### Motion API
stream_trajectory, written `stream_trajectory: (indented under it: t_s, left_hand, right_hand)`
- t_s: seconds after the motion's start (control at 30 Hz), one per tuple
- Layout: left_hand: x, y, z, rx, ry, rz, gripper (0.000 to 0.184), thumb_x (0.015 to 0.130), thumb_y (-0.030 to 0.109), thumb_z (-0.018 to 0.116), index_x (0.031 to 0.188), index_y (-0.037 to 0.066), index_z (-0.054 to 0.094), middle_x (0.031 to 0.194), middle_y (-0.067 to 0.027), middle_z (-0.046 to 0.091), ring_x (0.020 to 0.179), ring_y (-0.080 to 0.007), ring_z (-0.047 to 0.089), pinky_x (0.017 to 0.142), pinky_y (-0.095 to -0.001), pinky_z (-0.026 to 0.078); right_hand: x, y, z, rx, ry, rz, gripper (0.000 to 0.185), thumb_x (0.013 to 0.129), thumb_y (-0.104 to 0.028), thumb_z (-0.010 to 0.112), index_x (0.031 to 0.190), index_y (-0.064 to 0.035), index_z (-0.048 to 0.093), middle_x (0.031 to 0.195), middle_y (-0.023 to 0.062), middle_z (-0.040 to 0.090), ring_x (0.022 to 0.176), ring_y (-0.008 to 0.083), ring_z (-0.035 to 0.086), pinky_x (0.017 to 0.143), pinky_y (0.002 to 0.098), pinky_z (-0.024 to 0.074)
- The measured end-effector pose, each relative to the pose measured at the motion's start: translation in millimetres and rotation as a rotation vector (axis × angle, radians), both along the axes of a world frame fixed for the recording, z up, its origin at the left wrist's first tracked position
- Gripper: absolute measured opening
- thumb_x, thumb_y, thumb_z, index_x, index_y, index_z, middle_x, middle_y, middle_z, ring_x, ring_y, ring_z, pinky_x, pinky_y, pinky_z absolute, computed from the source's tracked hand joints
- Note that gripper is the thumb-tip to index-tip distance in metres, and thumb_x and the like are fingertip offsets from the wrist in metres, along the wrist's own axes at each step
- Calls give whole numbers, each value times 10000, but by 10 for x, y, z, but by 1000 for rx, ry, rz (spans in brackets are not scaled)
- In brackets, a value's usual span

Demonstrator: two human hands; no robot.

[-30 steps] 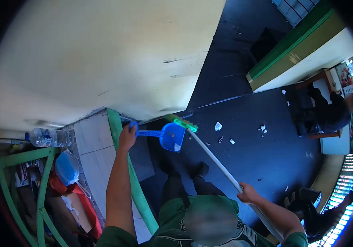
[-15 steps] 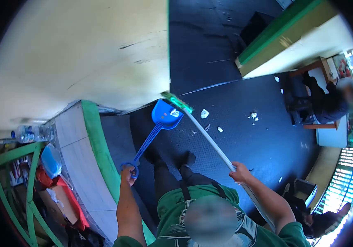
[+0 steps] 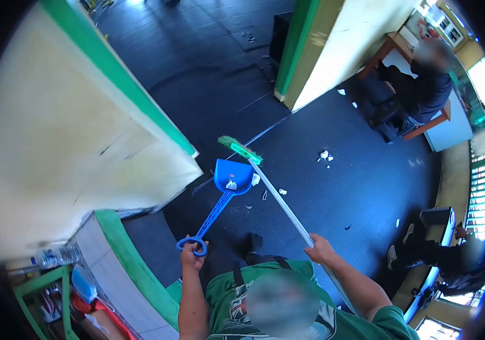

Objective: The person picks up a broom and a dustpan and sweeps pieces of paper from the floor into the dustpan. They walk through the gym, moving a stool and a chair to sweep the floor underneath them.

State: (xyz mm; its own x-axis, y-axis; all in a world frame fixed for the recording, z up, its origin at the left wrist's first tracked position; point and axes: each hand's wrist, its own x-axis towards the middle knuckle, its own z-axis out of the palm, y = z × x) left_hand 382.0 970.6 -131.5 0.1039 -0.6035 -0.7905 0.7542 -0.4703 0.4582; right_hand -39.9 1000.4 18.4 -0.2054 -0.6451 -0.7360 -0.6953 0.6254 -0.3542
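My left hand (image 3: 193, 259) is closed round the looped handle of a blue dustpan (image 3: 233, 171). A crumpled white scrap (image 3: 231, 185) lies in the pan near its handle end. In my right hand (image 3: 320, 249) is the pale pole of a broom (image 3: 287, 209). Its green bristled head (image 3: 241, 149) is just beyond the pan's front edge, over the dark floor. A white paper piece (image 3: 255, 179) lies beside the pan's right side, and another scrap (image 3: 282, 191) is on the floor to the right of the pole.
More white scraps (image 3: 324, 155) lie farther right. A wall corner (image 3: 197, 164) juts out at the left above a tiled ledge (image 3: 119, 269). One seated person (image 3: 423, 93) is at a desk; another person (image 3: 457, 266) is at lower right. A green-framed shelf (image 3: 41, 289) stands lower left.
My view has turned, so the wall corner sits farther left and lower. The broom head has shifted from the pan's right side to beyond its front edge. Both hands keep their holds.
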Motion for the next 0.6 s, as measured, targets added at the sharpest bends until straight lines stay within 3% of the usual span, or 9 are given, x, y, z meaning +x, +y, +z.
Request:
stream_trajectory:
  t_s: [0.07,0.13,0.27,0.3,0.4,0.53,0.6]
  left_hand:
    - [-250,-442,330,5,8,4,582,752,48,496,1293,200,343,981,-135,573,841,-367,633,622,-405,530]
    - [-354,-814,393,-11,38,-23,572,773,64,501,1306,192,336,984,-122,536,860,-369,624,615,-418,535]
    - [-673,-1627,752,-32,12,-104,489,771,113,533,1230,194,384,1026,-129,538,864,-355,609,674,-452,521]
    - [-751,-1823,846,-33,-36,-163,445,764,144,554,1182,192,407,1034,-136,544,867,-349,601,711,-468,510]
    - [-895,-2549,763,-69,-22,-174,427,774,163,558,1174,194,413,1047,-134,535,900,-341,588,714,-474,511]
    - [-1130,-3770,665,-89,-37,-179,519,784,151,580,1259,138,371,933,-122,558,754,-274,609,692,-483,527]
    - [-1190,-4452,350,-80,-14,-208,520,777,148,589,1250,137,375,917,-116,553,737,-265,606,682,-480,528]
  right_hand:
    - [-96,-124,14,19,-54,-76,492,782,-217,648,1218,-39,508,1046,248,617,976,379,606,850,427,485]
    - [-150,-324,-12,-125,-45,-94,463,808,-258,672,1190,-33,539,907,196,656,766,294,660,674,398,528]
    - [-258,-923,18,-84,-68,-233,393,834,-269,623,1144,-40,547,912,212,647,800,336,656,672,418,528]
    - [-285,-1083,-13,-98,-81,-239,379,848,-272,608,1140,-39,547,879,201,644,754,316,657,620,410,527]
    - [-306,-1670,-65,-117,-104,-282,363,870,-275,583,1145,-43,537,820,179,635,679,288,651,549,399,522]
    - [-277,-2707,-107,-132,-123,-339,389,884,-277,568,1203,-64,504,752,148,612,591,254,622,503,382,516]
    - [-257,-3224,-198,-128,-95,-374,407,887,-276,566,1228,-68,491,739,142,606,573,243,614,491,374,510]
